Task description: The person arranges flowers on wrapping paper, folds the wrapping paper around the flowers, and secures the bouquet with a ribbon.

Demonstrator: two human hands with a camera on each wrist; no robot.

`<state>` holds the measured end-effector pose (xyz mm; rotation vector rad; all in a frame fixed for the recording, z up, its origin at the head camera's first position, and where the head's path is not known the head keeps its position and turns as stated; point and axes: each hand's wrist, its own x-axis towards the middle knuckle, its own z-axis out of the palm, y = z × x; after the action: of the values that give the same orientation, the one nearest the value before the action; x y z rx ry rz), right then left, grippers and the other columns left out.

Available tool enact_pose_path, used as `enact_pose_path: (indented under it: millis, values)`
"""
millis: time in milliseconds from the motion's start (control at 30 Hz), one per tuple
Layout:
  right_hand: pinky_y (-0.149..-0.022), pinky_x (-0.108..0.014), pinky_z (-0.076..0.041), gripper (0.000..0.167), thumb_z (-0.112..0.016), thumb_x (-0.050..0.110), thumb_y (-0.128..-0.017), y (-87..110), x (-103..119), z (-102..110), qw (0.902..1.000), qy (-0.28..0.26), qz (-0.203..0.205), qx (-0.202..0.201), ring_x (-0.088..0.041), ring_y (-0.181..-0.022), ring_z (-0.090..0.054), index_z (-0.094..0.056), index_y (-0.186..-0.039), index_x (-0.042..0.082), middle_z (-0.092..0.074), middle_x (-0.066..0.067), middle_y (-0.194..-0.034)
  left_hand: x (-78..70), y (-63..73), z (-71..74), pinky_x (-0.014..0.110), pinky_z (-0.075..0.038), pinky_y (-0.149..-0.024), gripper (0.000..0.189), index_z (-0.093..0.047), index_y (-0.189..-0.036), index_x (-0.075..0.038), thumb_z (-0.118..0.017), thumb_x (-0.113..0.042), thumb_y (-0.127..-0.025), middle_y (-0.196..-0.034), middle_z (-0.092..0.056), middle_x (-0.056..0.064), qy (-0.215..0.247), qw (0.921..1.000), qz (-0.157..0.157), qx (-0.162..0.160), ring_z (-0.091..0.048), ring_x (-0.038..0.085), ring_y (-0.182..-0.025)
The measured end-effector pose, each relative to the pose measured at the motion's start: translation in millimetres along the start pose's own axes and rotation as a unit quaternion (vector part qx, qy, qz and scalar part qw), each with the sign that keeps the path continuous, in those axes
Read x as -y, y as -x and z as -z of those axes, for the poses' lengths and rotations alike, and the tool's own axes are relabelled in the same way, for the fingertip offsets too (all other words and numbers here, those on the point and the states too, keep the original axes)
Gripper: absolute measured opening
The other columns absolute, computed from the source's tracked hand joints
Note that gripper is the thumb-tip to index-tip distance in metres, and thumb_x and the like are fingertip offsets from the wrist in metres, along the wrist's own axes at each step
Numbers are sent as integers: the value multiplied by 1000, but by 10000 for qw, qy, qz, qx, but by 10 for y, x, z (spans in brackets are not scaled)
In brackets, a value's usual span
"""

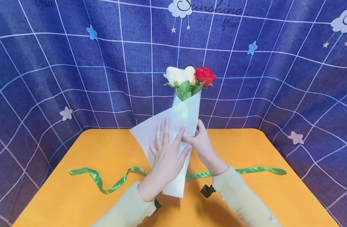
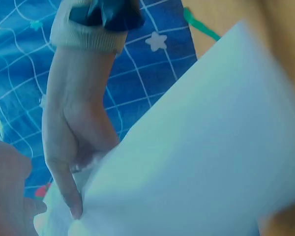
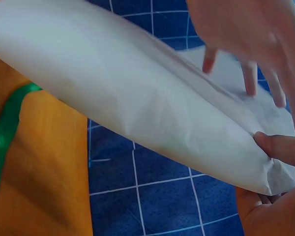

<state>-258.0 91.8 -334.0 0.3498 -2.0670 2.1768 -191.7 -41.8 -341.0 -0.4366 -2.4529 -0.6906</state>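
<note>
A bouquet of white roses (image 1: 174,76) and a red rose (image 1: 205,75) with green leaves stands out of the top of a sheet of white wrapping paper (image 1: 153,127). My right hand (image 1: 203,143) grips the rolled paper at its right side, thumb in front and fingers behind; the right wrist view shows that thumb (image 3: 280,147) pressing the paper's edge. My left hand (image 1: 167,154) lies in front of the paper with its fingers spread. In the right wrist view the left fingers (image 3: 250,78) hang over the loose flap. The stems are hidden inside the paper.
A green ribbon (image 1: 116,187) lies across the orange table (image 1: 99,148), passing behind the paper and on to the right. A dark blue grid-patterned curtain (image 1: 133,82) stands behind and at both sides. Black pieces (image 1: 207,191) show at the sleeves.
</note>
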Motion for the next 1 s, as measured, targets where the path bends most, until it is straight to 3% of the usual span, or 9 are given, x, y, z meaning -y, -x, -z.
enact_pose_path:
  millis: [267, 467, 567, 800, 867, 1000]
  values:
    - [-75, -28, -49, 65, -70, -8, -70, 78, -29, -40, 9998, 55, -69, -179, -15, -89, -61, -45, -126, 15, -64, -10, -105, 11, -225, -105, 69, -8, -98, 59, -21, -149, -41, -45, -49, -95, -158, 15, 3, 253, 9993, 17, -291, 11, 36, -143]
    - [-75, -28, -50, 67, -70, -10, -72, 134, -3, -20, 9988, -489, 90, 1, -15, -93, -62, -42, -127, 14, -62, -5, -105, 81, -224, -191, 65, -16, -101, 56, -18, -149, -39, -33, -53, -97, -159, 10, 3, 1024, 9934, -263, -446, 0, 35, -143]
    - [-77, -29, -52, 64, -71, -11, -71, 148, 25, -8, 9975, -688, 158, 66, -14, -94, -63, -43, -123, 14, -64, -1, -105, 141, -205, -239, 64, -16, -105, 63, -10, -152, -32, -26, -56, -96, -159, 9, 3, 1460, 9873, -367, -503, -3, 32, -143]
    - [-81, -32, -53, 66, -73, -11, -72, 151, 76, 33, 9974, -702, 183, -34, -17, -96, -64, -42, -125, 12, -63, -5, -109, 195, -39, -330, 61, -13, -109, 84, 7, -150, -4, -49, -38, -96, -158, 3, 13, 1761, 9834, 171, -409, -5, 31, -143]
    - [-81, -33, -53, 67, -73, -11, -72, 150, 86, 46, 9974, -699, 194, -20, -17, -97, -64, -41, -127, 12, -63, -6, -111, 208, 4, -355, 61, -14, -107, 87, 6, -149, -2, -52, -39, -95, -157, 0, 17, 1896, 9809, 292, -310, -8, 34, -141]
    - [-82, -35, -53, 71, -72, -12, -71, 146, 93, 60, 9968, -769, 164, 112, -18, -99, -64, -40, -129, 13, -63, -7, -113, 216, 25, -347, 57, -17, -105, 91, 2, -151, -7, -59, -40, -91, -156, -9, 14, 2402, 9687, 605, -167, -16, 33, -137]
